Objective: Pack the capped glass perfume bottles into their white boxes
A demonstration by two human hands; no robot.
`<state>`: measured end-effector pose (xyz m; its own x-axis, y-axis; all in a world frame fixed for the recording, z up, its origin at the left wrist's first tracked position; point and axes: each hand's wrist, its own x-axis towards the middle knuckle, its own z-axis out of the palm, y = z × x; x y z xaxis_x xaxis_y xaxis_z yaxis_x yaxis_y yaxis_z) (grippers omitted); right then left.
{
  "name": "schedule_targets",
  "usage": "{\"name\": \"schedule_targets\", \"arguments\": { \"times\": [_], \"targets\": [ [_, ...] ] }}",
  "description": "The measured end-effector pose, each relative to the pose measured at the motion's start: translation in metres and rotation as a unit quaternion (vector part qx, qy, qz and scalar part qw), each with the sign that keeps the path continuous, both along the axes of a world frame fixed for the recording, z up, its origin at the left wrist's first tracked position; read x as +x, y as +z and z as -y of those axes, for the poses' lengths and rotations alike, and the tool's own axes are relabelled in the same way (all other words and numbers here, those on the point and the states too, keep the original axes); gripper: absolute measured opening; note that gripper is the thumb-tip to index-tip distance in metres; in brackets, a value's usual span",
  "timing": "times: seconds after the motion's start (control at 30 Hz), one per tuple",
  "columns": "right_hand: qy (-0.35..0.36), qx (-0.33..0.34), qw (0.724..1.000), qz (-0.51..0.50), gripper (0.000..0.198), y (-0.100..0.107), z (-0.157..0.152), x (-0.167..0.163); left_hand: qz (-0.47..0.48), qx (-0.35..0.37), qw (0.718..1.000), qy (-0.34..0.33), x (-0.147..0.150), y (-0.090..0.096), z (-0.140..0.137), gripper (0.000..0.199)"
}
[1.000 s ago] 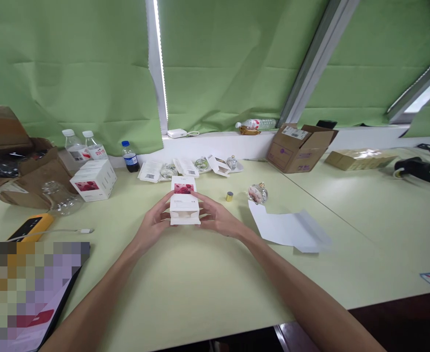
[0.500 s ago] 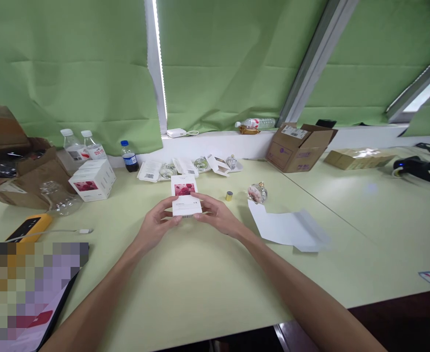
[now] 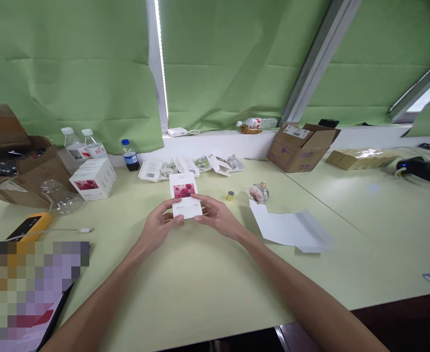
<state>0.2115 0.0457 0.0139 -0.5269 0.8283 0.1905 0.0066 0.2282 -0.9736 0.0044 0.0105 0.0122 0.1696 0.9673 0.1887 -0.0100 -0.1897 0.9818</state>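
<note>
Between both hands is a small white box (image 3: pixel 186 208) with a red rose picture on its upper part. My left hand (image 3: pixel 160 222) grips its left edge, thumb at the lower front. My right hand (image 3: pixel 216 215) holds the right edge the same way. To the right of the hands lie a small gold cap (image 3: pixel 230 196) and a round glass bottle (image 3: pixel 259 192) with a floral front. An unfolded white paper sheet (image 3: pixel 291 227) lies in front of that bottle.
White boxes with rose pictures (image 3: pixel 93 181) stand at left, beside a clear plastic bottle (image 3: pixel 59 198). Opened packs with glass bottles (image 3: pixel 202 163) line the back. A cardboard box (image 3: pixel 301 149) stands back right. A tablet-like device (image 3: pixel 58 303) lies front left.
The white box has tilted slightly in my hands, so its barcoded bottom edge no longer shows. Both hands keep their hold; the view has shifted a little.
</note>
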Motion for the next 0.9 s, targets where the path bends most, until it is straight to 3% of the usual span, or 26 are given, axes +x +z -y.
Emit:
{"name": "schedule_targets", "arguments": {
  "times": [0.4,0.9],
  "targets": [
    [-0.017,0.002,1.000,0.004,0.052,-0.0070,0.0000,-0.0045,-0.014,-0.014,1.000,0.004,0.0023,-0.0044,0.0004,0.048],
    [-0.017,0.006,1.000,0.014,0.058,-0.0020,0.0007,-0.0024,-0.011,-0.012,0.999,-0.040,0.0003,-0.0009,0.0009,0.061]
  ]
}}
